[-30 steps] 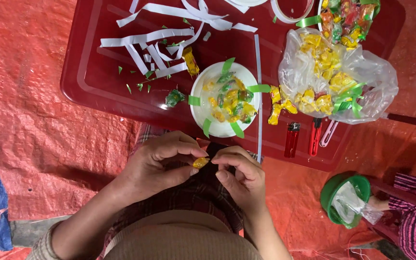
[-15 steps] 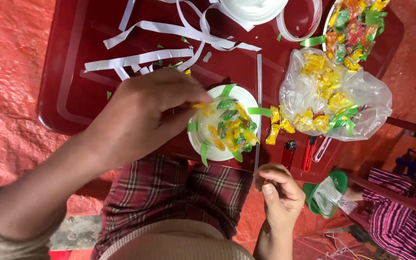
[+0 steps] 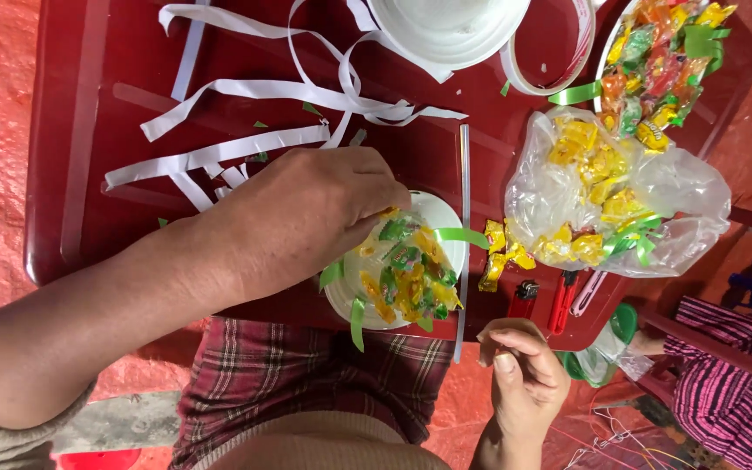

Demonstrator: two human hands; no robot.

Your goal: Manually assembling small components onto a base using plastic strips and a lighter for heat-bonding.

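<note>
Beige knit sleeve at left elbow, red plaid garment over lap

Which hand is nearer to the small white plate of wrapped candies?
Left. The left hand reaches over the white plate, its fingertips at the candies. The right hand is below the table edge, apart from it.

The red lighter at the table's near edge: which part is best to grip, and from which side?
Probably the red lighter is best pinched across its long sides, coming from the near edge where the right hand is. It lies flat, its near end toward that edge. Yellow candies crowd its far end; red scissors lie right.
</note>
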